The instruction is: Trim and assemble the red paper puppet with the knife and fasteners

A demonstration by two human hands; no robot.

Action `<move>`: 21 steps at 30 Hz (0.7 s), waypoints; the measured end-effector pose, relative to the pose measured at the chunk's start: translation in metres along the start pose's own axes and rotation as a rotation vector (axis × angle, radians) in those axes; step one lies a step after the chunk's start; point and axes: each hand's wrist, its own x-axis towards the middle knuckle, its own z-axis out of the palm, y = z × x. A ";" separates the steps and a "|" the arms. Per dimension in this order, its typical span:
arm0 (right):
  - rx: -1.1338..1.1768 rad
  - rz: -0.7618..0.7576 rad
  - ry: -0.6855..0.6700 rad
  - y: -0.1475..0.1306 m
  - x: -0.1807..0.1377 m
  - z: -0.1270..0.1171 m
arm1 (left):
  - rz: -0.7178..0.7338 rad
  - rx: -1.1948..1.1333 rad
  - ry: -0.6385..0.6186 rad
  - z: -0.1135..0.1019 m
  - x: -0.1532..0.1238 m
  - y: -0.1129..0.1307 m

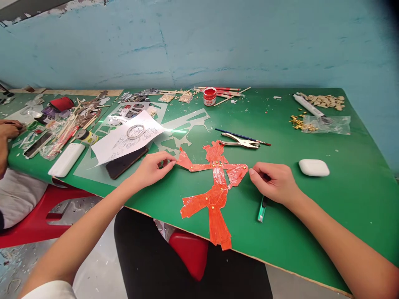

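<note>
A jointed red-orange shadow puppet [220, 191], shaped like a person, lies flat at the table's near edge, one leg reaching over the rim. Brass paper fasteners [213, 207] pin its joints. My left hand [156, 166] pinches the tip of the puppet's arm on the left. At the bent elbow on the right, my right hand [272, 180] is closed with thumb and forefinger at the puppet's edge; the contact itself is partly hidden. Beyond the head lie a hole punch [240, 141] and a thin paintbrush [243, 136]. A green utility knife [262, 211] rests below my right hand.
Farther back stand a red paint jar [210, 97] and sticks. To the right are a white earbud case [314, 167], loose brass fasteners [299, 122] and a marker [308, 104]. Leftward, a printed sheet [124, 139] overlaps a phone [126, 162]. Another person's hand [9, 128] shows far left.
</note>
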 end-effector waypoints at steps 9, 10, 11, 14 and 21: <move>-0.001 0.000 0.003 -0.002 0.001 -0.001 | -0.296 -0.374 0.017 0.014 -0.001 0.020; -0.001 0.005 0.003 -0.002 0.001 -0.001 | -0.313 -0.400 0.006 0.017 -0.002 0.022; 0.000 0.007 0.003 -0.002 0.001 -0.001 | -0.326 -0.418 -0.003 0.019 -0.002 0.025; 0.007 0.007 0.006 -0.002 0.001 -0.001 | -0.337 -0.420 -0.015 0.026 -0.001 0.030; -0.004 -0.003 0.011 -0.001 0.000 0.000 | -0.159 -0.191 -0.023 0.025 0.000 0.030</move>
